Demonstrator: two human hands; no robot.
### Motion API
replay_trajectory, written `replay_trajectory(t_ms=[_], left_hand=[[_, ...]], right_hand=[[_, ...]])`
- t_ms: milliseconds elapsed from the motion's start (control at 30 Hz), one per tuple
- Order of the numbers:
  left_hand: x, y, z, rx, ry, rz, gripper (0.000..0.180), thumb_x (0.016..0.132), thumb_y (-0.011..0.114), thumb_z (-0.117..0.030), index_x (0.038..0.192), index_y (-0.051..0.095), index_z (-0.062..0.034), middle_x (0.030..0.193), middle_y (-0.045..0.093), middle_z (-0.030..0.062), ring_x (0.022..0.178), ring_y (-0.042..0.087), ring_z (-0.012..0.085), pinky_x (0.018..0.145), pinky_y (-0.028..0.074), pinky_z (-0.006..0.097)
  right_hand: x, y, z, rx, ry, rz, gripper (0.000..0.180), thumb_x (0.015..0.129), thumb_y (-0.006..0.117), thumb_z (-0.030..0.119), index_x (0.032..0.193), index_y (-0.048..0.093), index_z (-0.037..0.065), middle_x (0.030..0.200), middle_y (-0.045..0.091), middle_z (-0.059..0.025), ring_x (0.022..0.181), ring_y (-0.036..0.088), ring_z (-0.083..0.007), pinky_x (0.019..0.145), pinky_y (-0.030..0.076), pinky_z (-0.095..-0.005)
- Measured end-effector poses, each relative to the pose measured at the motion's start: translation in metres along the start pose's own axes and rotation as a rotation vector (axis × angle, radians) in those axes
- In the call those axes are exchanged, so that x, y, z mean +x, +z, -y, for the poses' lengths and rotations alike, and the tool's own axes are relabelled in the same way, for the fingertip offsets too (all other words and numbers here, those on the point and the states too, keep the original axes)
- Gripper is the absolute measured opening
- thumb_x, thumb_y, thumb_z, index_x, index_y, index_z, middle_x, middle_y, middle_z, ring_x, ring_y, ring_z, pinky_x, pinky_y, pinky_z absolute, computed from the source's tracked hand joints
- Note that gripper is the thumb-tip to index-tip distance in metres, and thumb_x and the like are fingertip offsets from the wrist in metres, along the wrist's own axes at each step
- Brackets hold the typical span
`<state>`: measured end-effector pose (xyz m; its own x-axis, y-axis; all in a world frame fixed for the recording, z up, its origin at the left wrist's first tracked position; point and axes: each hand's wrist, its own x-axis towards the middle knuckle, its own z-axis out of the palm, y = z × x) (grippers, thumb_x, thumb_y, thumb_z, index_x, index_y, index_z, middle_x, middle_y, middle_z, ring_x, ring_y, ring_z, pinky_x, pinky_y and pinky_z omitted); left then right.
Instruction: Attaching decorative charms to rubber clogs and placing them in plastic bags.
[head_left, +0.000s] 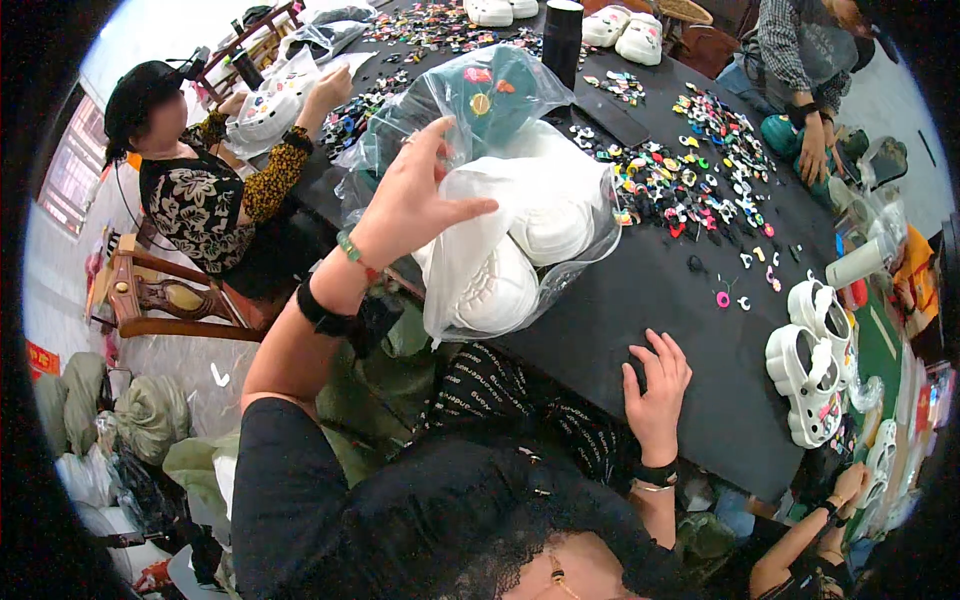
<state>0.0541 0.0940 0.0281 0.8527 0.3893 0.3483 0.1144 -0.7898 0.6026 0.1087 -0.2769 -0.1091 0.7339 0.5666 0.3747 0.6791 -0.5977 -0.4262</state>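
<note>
My left hand point(425, 195) reaches over a clear plastic bag point(590, 255) at the table's near edge, its thumb stretched out and its fingers apart against the film. Inside the bag are white shoes point(497, 288) with ridged sides. Just behind, in clear plastic too, is a dark green shoe point(490, 100) with red and yellow charms on it. My right hand point(655, 385) lies on the black table point(590, 350) near its edge, fingers loosely bent and apart, with nothing visible in it.
Heaps of small colourful shoe charms point(690, 180) cover the table behind the bag, beside a black phone point(612, 120) and a black bottle point(562, 45). White clogs point(805, 385) stand at the right edge. Co-workers sit at the left point(190, 170), far right point(800, 60) and lower right point(830, 510).
</note>
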Motion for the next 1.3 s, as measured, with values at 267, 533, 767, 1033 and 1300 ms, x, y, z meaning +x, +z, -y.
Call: replay_trajectory(t_ms=[267,533,767,1033,1300], left_hand=[[-0.029,-0.017,0.001,-0.133,0.153,-0.125,0.080,0.081,0.081,-0.036,0.142,0.045,0.0015,0.126,0.056,0.0190,0.107,0.061,0.0301,0.091,0.051,0.038],[-0.100,-0.003,-0.009,-0.144,0.208,-0.217,0.052,0.083,0.072,-0.025,0.126,0.057,0.0000,0.128,0.057,0.0183,0.116,0.055,0.0332,0.097,0.045,0.039],[-0.116,0.034,-0.009,-0.040,0.344,-0.045,0.068,0.077,0.080,-0.023,0.135,0.053,-0.0009,0.139,0.050,0.0212,0.129,0.047,0.0392,0.108,0.036,0.047],[-0.119,0.040,-0.014,-0.027,0.346,-0.086,0.060,0.074,0.080,-0.019,0.127,0.060,-0.0026,0.135,0.055,0.0215,0.123,0.052,0.0398,0.104,0.039,0.048],[-0.122,0.045,-0.017,-0.085,0.386,-0.106,0.050,0.074,0.075,-0.014,0.120,0.062,0.0018,0.131,0.060,0.0215,0.122,0.055,0.0403,0.104,0.042,0.049]], right_hand=[[0.000,0.001,0.000,-0.018,0.009,0.006,0.027,0.087,0.069,0.016,0.113,0.065,0.009,0.135,0.057,-0.0110,0.133,0.044,-0.0334,0.108,0.032,-0.0482],[0.024,-0.025,0.006,0.262,0.069,0.155,0.034,0.086,0.070,0.014,0.118,0.063,0.006,0.133,0.059,-0.0140,0.128,0.050,-0.0356,0.107,0.039,-0.0439],[0.074,-0.024,0.042,1.372,0.380,0.425,0.066,0.100,0.059,0.028,0.154,0.025,0.015,0.145,0.047,-0.0114,0.126,0.052,-0.0255,0.103,0.044,-0.0426],[0.111,0.027,0.113,1.594,0.505,0.561,0.101,0.091,0.074,0.020,0.152,-0.006,0.011,0.146,0.040,-0.0160,0.134,0.043,-0.0281,0.109,0.042,-0.0470],[0.105,0.052,0.116,1.551,0.448,0.448,0.104,0.083,0.080,0.017,0.151,0.002,0.005,0.149,0.033,-0.0156,0.140,0.035,-0.0283,0.112,0.039,-0.0410]])
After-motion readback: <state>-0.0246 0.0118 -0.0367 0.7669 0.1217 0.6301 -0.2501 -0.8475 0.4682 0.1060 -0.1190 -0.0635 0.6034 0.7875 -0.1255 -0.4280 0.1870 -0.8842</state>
